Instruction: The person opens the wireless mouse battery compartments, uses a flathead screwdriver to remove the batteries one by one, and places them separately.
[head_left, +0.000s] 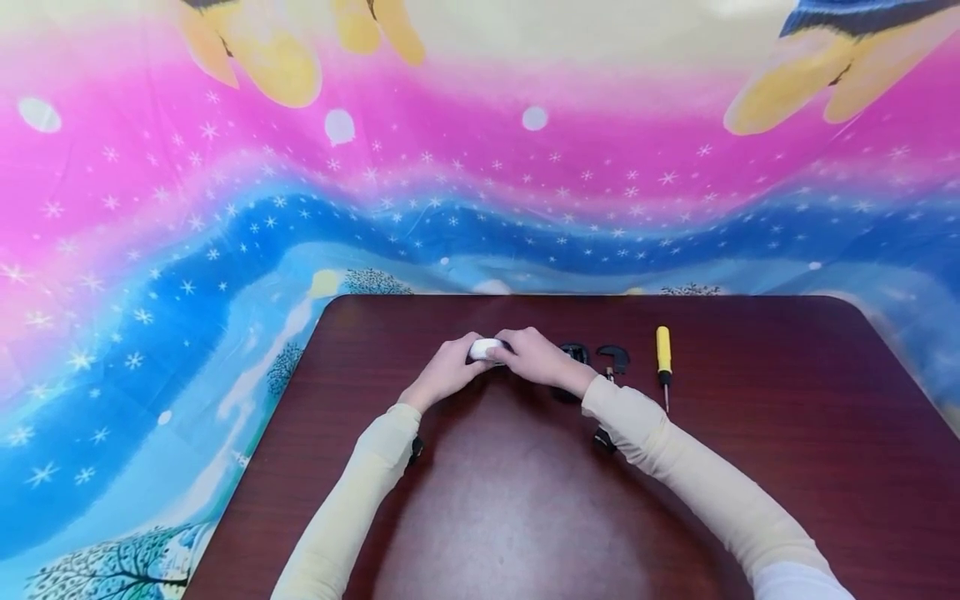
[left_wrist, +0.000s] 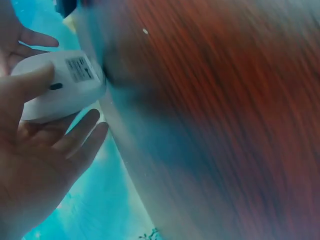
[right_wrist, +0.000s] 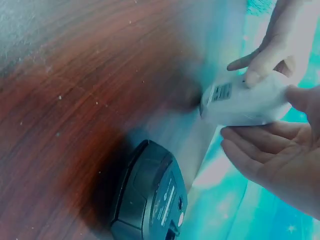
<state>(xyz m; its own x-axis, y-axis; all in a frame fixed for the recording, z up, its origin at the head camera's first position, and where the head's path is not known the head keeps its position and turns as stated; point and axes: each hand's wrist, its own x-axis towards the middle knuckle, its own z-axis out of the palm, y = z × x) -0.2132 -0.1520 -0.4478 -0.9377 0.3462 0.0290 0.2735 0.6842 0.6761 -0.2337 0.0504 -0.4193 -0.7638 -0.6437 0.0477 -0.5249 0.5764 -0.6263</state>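
Observation:
A white computer mouse (head_left: 483, 349) is held between both hands above the far part of the table. Its underside, with a printed label and a small dark slot, faces the wrist cameras. My left hand (head_left: 452, 365) grips one end, the thumb lying on the underside near the slot and the fingers behind it. From the other end my right hand (head_left: 538, 357) holds the mouse between thumb and fingers. In the right wrist view a black computer mouse (right_wrist: 155, 195) lies tipped on the table, its labelled underside partly showing.
Just right of the right hand is a black hammer head (head_left: 615, 358), its shaft running behind the right forearm. Farther right lies a screwdriver (head_left: 663, 358) with a yellow handle. A printed cloth (head_left: 480, 183) hangs behind the brown table (head_left: 750, 350).

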